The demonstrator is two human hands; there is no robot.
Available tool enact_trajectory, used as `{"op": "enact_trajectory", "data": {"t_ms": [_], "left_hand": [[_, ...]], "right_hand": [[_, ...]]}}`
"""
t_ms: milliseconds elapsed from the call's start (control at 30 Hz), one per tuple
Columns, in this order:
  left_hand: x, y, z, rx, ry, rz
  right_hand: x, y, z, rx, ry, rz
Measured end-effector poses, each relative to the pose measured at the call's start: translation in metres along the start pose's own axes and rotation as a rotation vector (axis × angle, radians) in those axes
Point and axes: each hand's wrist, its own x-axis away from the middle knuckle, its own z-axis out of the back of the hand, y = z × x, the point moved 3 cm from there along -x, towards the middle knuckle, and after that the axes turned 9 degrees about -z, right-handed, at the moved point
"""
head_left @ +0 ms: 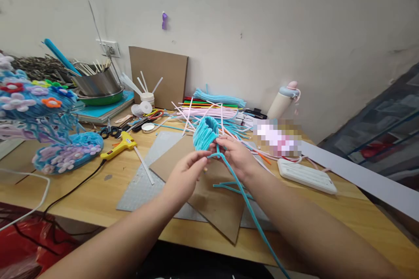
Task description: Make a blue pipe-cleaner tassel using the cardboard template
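Observation:
A blue fuzzy hollow piece (205, 134), wound from pipe cleaners, is held up over the brown cardboard (216, 200), its opening facing up and right. My left hand (188, 172) is closed, thumb and fingers pinching a blue pipe cleaner at the lower edge of the piece. My right hand (236, 156) is closed on the right lower side of the piece, by the same strand. A long blue pipe cleaner (250, 209) runs from between the hands down towards the right forearm. Short blue pieces (225, 185) lie on the cardboard.
A yellow glue gun (119, 146) lies at left with its black cord. Flower-covered blue work (68, 152) stands far left. Behind are bundled pipe cleaners (212, 104), scissors (110, 130) and a white tub (147, 98). A white power strip (307, 176) and bottle (282, 101) are right.

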Motion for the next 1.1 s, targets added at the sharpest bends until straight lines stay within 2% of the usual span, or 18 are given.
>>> {"op": "enact_trajectory", "data": {"t_ms": [67,133,300,367,433,500,667,767,833,900,967,1100], "left_hand": [[-0.014,0.001,0.002,0.111,-0.01,0.067],[-0.025,0.0,0.003,0.154,0.003,0.138],[-0.027,-0.011,0.011,0.229,0.179,0.166],[-0.021,-0.017,0.013,0.221,0.196,0.145],[-0.017,-0.022,0.015,0.137,0.186,0.068],[-0.015,-0.022,0.017,-0.024,0.165,-0.067],[-0.014,-0.011,0.017,-0.503,0.025,-0.37],[-0.013,-0.006,0.016,-0.688,-0.072,-0.486],[-0.014,-0.007,0.017,-0.778,-0.08,-0.504],[-0.017,-0.01,0.02,-0.806,-0.038,-0.452],[-0.02,-0.015,0.022,-0.689,0.022,-0.339],[-0.025,-0.028,0.017,-0.1,0.116,0.038]], "right_hand": [[-0.008,-0.004,-0.002,0.014,-0.017,-0.13],[-0.015,-0.002,-0.004,0.044,-0.019,-0.192],[-0.019,0.009,-0.004,0.027,0.003,-0.083],[-0.018,0.012,-0.004,0.01,-0.006,-0.028],[-0.016,0.013,-0.003,0.007,-0.033,0.016],[-0.013,0.014,-0.003,0.018,-0.043,0.056],[-0.006,0.021,-0.004,0.071,0.046,0.132],[-0.006,0.025,-0.004,0.084,0.076,0.174],[-0.007,0.026,-0.003,0.116,0.08,0.239],[-0.007,0.026,-0.001,0.226,0.093,0.339],[-0.005,0.026,0.0,0.408,0.13,0.448],[0.0,0.028,0.0,0.68,0.204,0.589]]}}
